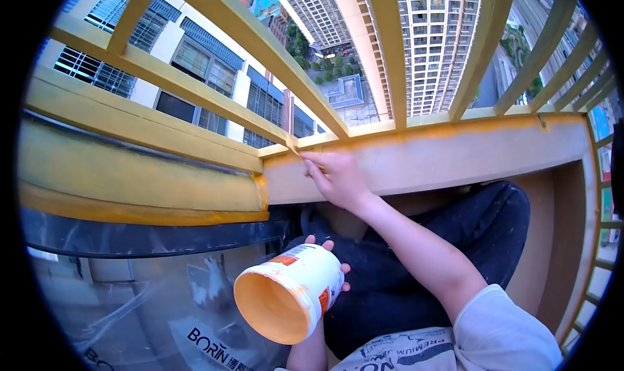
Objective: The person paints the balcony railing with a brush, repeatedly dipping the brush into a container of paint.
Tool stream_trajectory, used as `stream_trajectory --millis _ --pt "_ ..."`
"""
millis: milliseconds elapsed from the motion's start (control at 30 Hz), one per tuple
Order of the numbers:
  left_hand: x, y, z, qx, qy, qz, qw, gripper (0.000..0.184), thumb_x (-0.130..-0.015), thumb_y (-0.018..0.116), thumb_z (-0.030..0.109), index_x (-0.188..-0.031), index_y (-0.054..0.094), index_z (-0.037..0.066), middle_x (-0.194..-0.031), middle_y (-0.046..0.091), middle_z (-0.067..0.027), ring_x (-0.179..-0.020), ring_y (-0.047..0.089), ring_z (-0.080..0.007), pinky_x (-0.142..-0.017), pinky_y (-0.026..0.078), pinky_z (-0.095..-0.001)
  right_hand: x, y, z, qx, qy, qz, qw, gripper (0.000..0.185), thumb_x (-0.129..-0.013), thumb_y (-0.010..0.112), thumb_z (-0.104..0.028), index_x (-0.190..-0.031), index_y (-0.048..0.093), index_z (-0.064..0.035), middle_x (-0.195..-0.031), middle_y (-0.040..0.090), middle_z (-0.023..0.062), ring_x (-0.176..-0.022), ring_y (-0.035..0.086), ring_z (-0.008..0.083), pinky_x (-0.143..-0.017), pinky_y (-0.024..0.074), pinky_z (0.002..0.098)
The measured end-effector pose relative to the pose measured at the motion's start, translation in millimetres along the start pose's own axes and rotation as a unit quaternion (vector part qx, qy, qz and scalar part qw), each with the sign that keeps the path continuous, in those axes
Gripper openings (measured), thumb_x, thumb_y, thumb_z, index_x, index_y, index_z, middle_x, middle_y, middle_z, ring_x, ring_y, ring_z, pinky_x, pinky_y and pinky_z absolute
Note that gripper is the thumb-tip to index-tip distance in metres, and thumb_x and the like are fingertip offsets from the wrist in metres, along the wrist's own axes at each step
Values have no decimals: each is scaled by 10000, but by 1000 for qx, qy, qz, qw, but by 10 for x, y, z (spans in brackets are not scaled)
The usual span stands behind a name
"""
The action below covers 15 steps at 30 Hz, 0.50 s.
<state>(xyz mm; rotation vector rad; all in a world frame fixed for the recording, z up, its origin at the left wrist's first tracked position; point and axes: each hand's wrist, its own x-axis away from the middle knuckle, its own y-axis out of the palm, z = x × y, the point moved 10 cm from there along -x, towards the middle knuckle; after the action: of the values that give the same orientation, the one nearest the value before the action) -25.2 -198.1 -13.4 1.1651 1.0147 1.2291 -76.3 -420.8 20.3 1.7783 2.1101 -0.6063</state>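
A white paint bucket, its inside coated in yellow-orange paint, tilts with its mouth toward the lower left. My left hand wraps around it from behind and below; only some fingertips show past its side. Out ahead, my right hand pinches a small paintbrush. The brush tip touches or nearly touches the corner where the yellow railing meets the pale ledge. Fresh yellow-orange paint runs along the upper edge of that ledge. Most of the brush handle is hidden in my fingers.
Yellow bars rise ahead and to the right, with tall buildings and a street far below. At left, a wide yellow beam sits above a dark rail and plastic-covered glass. My bent legs rest under the ledge.
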Motion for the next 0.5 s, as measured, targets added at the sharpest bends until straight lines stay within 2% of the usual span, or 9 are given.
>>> stream_trajectory --millis 33,67,100,167,200,300,367,433,500 --pt "15 -22 -8 3 -3 6 1000 872 -948 725 503 -1644 272 236 -1633 395 -117 -1308 504 -497 -977 529 -624 60 24 37 -66 53 -26 996 186 -967 671 -169 -1020 775 -25 -763 739 135 -707 728 319 -705 579 419" --pt "11 -43 -9 5 -4 10 1000 871 -945 724 516 -1641 279 238 -1632 399 -117 -1308 503 -493 -977 528 -622 61 -66 84 -54 94 18 994 207 -982 646 -179 -993 774 -17 -778 751 141 -735 744 324 -725 590 413" --pt "-2 -34 7 3 0 3 1000 871 -945 724 516 -1641 279 238 -1632 399 -117 -1308 503 -493 -977 528 -622 -19 -42 84 -56 86 16 995 207 -982 646 -179 -993 774 -17 -778 751 141 -735 744 324 -725 590 413" --pt "2 -35 -17 14 -9 6 1000 873 -938 723 539 -1634 289 241 -1631 405 -119 -1309 500 -484 -974 526 -620 -172 44 140 66 96 -26 993 252 -1009 637 -184 -1070 764 24 -817 778 144 -747 774 253 -722 602 354" --pt "-1 -49 -12 14 -11 1 1000 877 -934 724 552 -1631 297 235 -1631 405 -122 -1308 498 -482 -976 526 -626 -254 93 50 31 118 -42 992 283 -1018 609 -199 -1012 762 40 -793 771 154 -727 772 261 -702 602 354" --pt "4 -35 -21 20 -11 6 1000 879 -931 723 565 -1627 307 225 -1630 405 -122 -1317 492 -486 -984 524 -630 -621 233 -338 43 70 -50 995 311 -1022 584 -201 -929 757 39 -761 767 146 -692 767 233 -673 595 344" --pt "11 15 -34 28 -11 -1 1000 883 -931 712 587 -1625 313 216 -1633 397 -125 -1328 483 -490 -992 522 -632 -976 145 -862 -76 72 -29 994 344 -1025 568 -203 -852 746 35 -721 758 124 -680 762 190 -649 584 321" --pt "6 47 -42 32 0 -13 999 889 -930 702 604 -1625 312 211 -1639 381 -127 -1342 476 -493 -1008 512 -637 -1323 8 -1506 -119 -11 -26 992 332 -1035 559 -204 -912 743 43 -717 754 127 -674 756 164 -650 579 300" --pt "10 89 -51 38 1 -30 999 897 -928 700 612 -1624 310 203 -1650 351 -124 -1357 472 -491 -1025 501 -641 -1466 -159 -1992 -275 -31 7 961 274 -1039 576 -193 -1004 742 22 -800 772 121 -709 757 160 -668 581 301"
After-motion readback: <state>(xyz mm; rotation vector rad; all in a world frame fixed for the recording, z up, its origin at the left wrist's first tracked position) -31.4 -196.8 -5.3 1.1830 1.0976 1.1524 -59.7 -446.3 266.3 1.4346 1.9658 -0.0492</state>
